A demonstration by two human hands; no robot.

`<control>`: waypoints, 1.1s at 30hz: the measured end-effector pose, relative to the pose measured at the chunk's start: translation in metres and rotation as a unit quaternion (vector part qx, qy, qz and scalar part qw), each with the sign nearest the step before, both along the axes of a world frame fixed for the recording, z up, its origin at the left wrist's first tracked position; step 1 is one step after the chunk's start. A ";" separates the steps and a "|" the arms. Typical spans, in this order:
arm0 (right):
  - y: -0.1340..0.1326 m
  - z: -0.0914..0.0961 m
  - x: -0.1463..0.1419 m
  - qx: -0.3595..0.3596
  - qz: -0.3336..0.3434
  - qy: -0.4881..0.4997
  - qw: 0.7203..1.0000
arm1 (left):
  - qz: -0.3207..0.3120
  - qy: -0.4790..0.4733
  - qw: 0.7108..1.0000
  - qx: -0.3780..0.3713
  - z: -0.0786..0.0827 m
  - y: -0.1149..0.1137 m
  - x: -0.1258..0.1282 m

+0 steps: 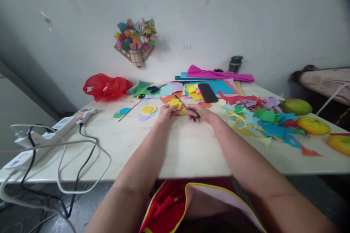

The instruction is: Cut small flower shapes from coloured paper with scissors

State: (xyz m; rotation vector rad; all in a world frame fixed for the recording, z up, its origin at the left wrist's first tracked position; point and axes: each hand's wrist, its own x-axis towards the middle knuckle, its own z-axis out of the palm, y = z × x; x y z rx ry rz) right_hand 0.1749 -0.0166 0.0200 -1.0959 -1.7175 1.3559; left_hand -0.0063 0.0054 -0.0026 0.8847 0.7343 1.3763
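My left hand pinches a yellow paper flower with a scalloped edge, held over the white table. In my right hand is a pair of scissors, its dark handles around my fingers. The blades point up and left, beside the flower's right edge; whether they touch it I cannot tell. To the left of my left hand lies a small pile of yellow paper flowers with pale lilac pieces under it. Blue and green paper rounds rest farther left.
Colourful paper scraps cover the right side, with mangoes beyond. A phone lies on paper sheets behind my hands. More scissors and a red plastic bag are back left. A power strip with loose cables occupies the left edge.
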 end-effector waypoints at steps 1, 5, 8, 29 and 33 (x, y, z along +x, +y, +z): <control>0.000 -0.001 0.000 0.003 0.000 0.000 1.000 | -0.001 0.000 1.000 -0.001 0.000 0.000 0.000; 0.002 -0.003 0.001 0.007 -0.003 -0.005 1.000 | 0.005 -0.004 1.000 -0.014 0.002 -0.002 0.000; 0.003 -0.003 0.000 0.004 -0.005 -0.003 1.000 | 0.005 -0.008 1.000 -0.016 0.002 -0.002 0.000; -0.003 0.006 -0.003 -0.016 -0.011 -0.001 1.000 | 0.001 -0.017 1.000 -0.003 0.003 -0.004 0.000; -0.001 0.004 -0.003 -0.016 -0.011 -0.003 1.000 | 0.007 -0.015 1.000 -0.006 0.004 -0.004 0.000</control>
